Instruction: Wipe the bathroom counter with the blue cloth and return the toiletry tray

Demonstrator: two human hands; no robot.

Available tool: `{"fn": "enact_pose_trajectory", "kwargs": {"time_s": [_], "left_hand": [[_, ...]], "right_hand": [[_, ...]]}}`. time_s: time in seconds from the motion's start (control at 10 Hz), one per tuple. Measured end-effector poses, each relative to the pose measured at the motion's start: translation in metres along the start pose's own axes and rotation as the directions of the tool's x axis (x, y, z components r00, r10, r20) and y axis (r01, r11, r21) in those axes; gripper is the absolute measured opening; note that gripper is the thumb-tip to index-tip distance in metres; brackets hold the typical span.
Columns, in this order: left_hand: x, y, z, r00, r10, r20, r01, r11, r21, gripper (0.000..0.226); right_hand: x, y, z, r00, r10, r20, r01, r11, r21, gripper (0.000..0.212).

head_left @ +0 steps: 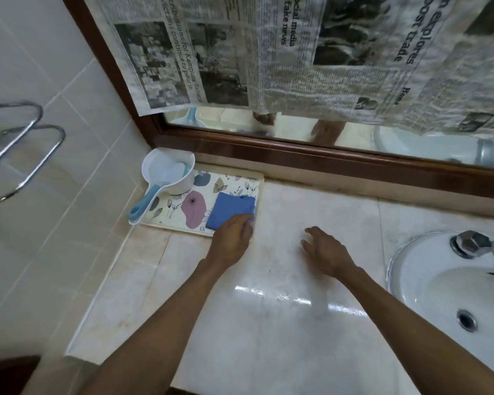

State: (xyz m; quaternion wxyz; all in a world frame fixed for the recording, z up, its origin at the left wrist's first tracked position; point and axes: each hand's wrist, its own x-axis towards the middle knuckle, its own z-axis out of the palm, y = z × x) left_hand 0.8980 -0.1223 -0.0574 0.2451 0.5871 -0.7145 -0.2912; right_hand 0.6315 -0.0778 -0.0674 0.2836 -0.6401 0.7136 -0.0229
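The pale counter [268, 323] looks wiped and glossy, the floral tray [200, 201] back in its corner with the blue cloth [230, 208] under the left hand's [231, 238] curled fingers, while the right hand [325, 252] hovers open, empty.

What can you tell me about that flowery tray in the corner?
The tray is a flat cream rectangle with a low rim, printed with line-drawn flowers and mauve and grey blobs; it looks like plastic. It lies flat on the counter in the back left corner below the mirror. A white scoop and a folded blue cloth rest on it; the left hand touches the cloth.
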Motion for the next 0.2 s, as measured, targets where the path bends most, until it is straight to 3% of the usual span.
{"fn": "enact_pose_trajectory", "kwargs": {"time_s": [0.2], "left_hand": [[-0.099, 0.054, 0.016, 0.997, -0.023, 0.069, 0.033, 0.989, -0.145, 0.021]], "right_hand": [[-0.066, 0.04, -0.043, 0.998, -0.068, 0.004, 0.068, 0.997, 0.047, 0.025]]}}
